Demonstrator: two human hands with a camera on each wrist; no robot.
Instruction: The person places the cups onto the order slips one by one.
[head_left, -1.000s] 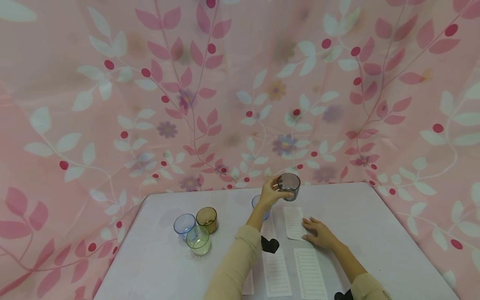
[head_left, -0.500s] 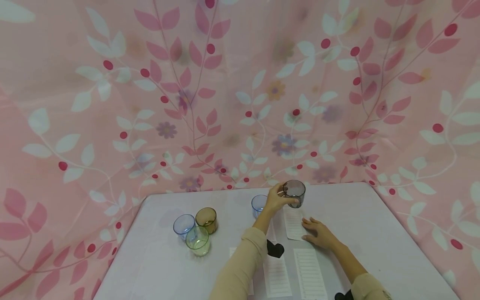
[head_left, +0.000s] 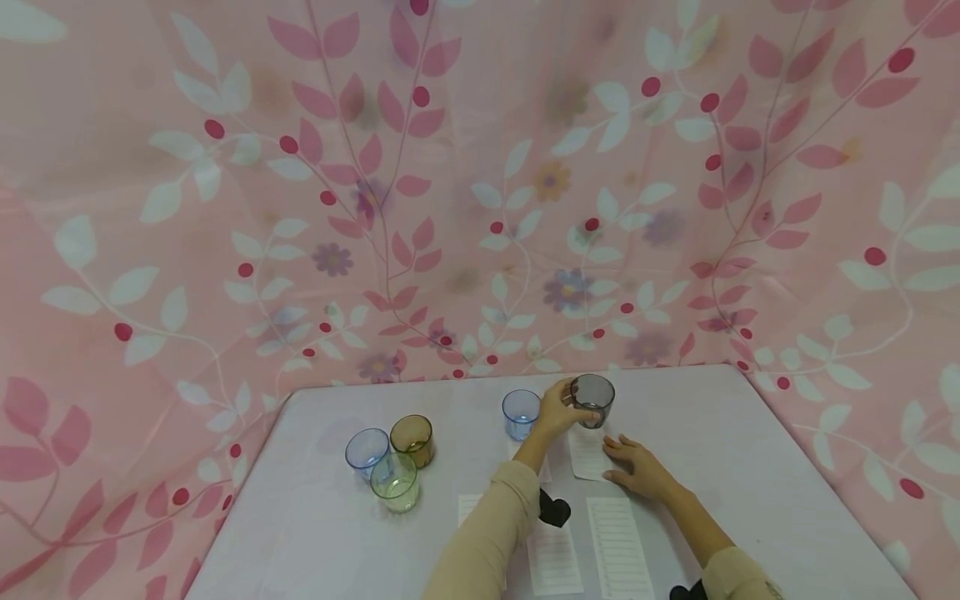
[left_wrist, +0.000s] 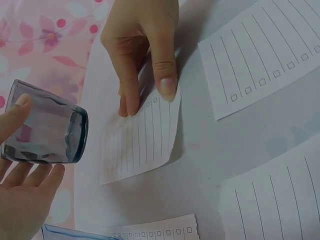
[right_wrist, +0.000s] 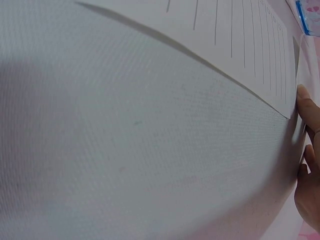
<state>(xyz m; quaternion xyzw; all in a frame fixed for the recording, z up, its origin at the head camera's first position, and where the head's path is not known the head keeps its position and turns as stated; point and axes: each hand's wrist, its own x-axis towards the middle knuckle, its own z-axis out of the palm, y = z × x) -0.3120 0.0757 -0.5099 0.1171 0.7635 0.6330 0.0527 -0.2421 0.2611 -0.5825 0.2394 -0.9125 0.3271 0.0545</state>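
Observation:
My left hand [head_left: 556, 412] grips a grey tinted glass [head_left: 593, 402] by its side, thumb in front and fingers round the back. In the left wrist view the glass [left_wrist: 46, 125] is held above the table, over the far end of a lined paper sheet [head_left: 588, 457]. My right hand [head_left: 642, 469] rests at that sheet's right edge. Its thumb and fingers touch the paper with little bend, as the left wrist view shows. Just left of my left hand a blue glass [head_left: 520, 417] stands upright, on or by another sheet, partly covered by the forearm.
On the left, a blue glass [head_left: 367, 452], an amber glass [head_left: 413, 441] and a green glass [head_left: 395, 483] stand clustered. Lined sheets such as the front right one [head_left: 620, 546] lie in the table's middle. A pink floral curtain [head_left: 480, 208] hangs behind the white table [head_left: 300, 517].
My left hand has brought the grey glass down and slightly right, nearer the far sheet. The blue glass behind it has come into fuller view. The right hand stays in place.

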